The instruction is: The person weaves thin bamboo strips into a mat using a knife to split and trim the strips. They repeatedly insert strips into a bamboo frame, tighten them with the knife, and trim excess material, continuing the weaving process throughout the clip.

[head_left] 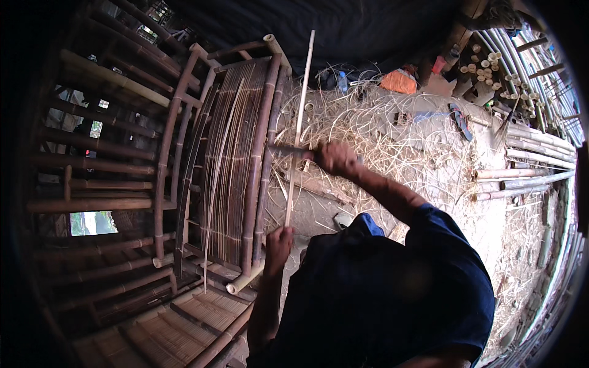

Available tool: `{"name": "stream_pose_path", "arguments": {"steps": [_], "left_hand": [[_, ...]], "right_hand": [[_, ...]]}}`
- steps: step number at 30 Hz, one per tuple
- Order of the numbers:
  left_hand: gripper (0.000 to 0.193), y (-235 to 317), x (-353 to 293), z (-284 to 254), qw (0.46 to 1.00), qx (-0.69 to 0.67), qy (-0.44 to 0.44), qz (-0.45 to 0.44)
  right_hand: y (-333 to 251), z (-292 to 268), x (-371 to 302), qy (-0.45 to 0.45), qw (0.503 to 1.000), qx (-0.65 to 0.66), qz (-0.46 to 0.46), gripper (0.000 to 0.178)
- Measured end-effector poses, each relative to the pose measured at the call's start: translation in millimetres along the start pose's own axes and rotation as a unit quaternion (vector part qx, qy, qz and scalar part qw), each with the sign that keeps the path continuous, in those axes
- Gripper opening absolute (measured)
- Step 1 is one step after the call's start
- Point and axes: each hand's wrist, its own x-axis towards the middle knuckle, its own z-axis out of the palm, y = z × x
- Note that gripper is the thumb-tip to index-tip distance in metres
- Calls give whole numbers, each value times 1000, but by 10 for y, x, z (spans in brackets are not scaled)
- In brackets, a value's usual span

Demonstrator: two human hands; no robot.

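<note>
My left hand (279,246) is closed around the lower end of a long, pale bamboo strip (301,101). The strip rises away from me, nearly straight, past the side of a bamboo bench. Farther up, my right hand (336,158) grips the handle of a knife (285,149). Its dark blade points left and crosses the strip; whether the edge bites into it I cannot tell. Just left of the blade is the bench (230,159), with a slatted seat and dark bamboo rails. A thin, light strip (224,144) lies lengthwise over its slats.
Curly bamboo shavings (392,150) cover the ground to the right. Bamboo poles (521,181) are stacked at the far right. A sandal (460,121), an orange bag (399,81) and a plastic bottle (342,81) lie farther off. Bamboo frames (104,153) crowd the left.
</note>
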Motion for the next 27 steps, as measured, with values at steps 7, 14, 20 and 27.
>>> {"name": "stream_pose_path", "arguments": {"steps": [7,14,20,27], "left_hand": [[31,267,343,75,966,215,113,83],[33,349,-375,-34,953,252,100,132],[43,193,-1033,-355,968,215,88,92],[21,-626,-1874,-806,836,488,106,227]], "right_hand": [[-810,335,-772,-60,993,91,-41,73],[132,46,124,435,826,-352,-65,61],[446,-88,239,-46,999,14,19,73],[1920,-625,872,530,695,-482,-65,60]]}}
